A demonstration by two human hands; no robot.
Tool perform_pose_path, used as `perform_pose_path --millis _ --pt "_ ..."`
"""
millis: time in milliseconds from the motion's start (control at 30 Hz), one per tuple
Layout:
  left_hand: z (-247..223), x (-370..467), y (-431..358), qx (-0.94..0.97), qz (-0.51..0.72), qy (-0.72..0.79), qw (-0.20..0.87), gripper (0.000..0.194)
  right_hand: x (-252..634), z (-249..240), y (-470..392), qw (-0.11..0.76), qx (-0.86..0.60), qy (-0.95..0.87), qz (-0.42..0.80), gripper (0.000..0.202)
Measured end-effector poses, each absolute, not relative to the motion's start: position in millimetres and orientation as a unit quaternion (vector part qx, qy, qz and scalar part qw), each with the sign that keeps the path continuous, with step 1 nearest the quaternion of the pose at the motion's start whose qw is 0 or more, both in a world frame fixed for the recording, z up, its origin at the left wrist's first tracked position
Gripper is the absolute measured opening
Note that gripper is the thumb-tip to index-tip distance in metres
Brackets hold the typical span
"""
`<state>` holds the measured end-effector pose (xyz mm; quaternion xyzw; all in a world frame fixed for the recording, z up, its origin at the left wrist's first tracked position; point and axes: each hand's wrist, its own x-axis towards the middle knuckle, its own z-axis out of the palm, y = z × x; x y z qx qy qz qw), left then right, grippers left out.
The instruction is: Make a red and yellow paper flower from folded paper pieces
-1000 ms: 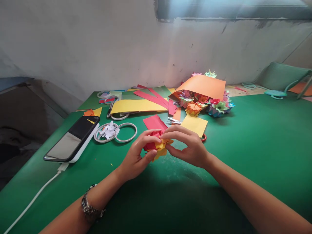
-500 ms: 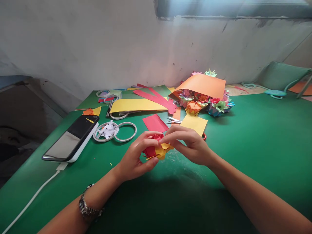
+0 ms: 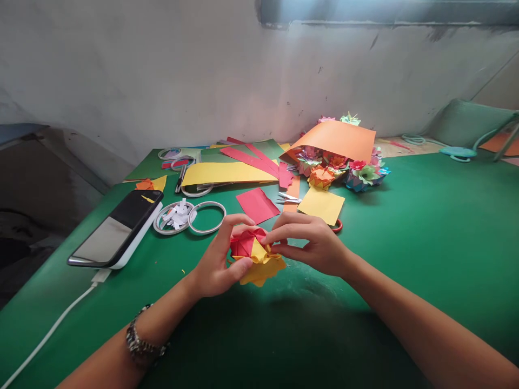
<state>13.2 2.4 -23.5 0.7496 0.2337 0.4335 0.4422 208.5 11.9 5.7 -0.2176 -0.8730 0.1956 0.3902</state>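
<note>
The half-curled left hand (image 3: 219,265) is steadying the folded paper (image 3: 258,253), at the view's six o'clock, by its nine-o'clock side while the right hand (image 3: 314,243) is pinching its two-o'clock rim, fingertips nearly closed, ideally pressing lightly.

Head view (forward-down) over table (image 3: 409,237)

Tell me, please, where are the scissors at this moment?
In the head view, the scissors lie slightly right of centre, just beyond the right hand, with the red paper to their left and the yellow square covering their middle.
</note>
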Motion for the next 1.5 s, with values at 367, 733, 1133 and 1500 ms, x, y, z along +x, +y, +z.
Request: perform_pose_path --millis 367,733,1133,1500 --pt "-19.2 10.3 1.0 0.726 0.390 0.235 0.515 0.039 206.7 11.8 6.9 0.366 -0.267 -0.825 0.338 0.008" --pt "-13.5 15.5 -1.7 0.725 0.368 0.225 0.537 0.037 197.7 7.0 -0.5 0.364 -0.307 -0.716 0.511 0.010" --pt "-14.5 14.3 -1.6 0.698 0.363 0.233 0.572 0.039 200.3 0.4 2.9 0.350 -0.258 -0.671 0.601 0.016" --pt "-14.9 14.1 -1.6 0.684 0.353 0.234 0.594 0.039 199.0 0.1 0.8 0.349 -0.255 -0.654 0.620 0.012"
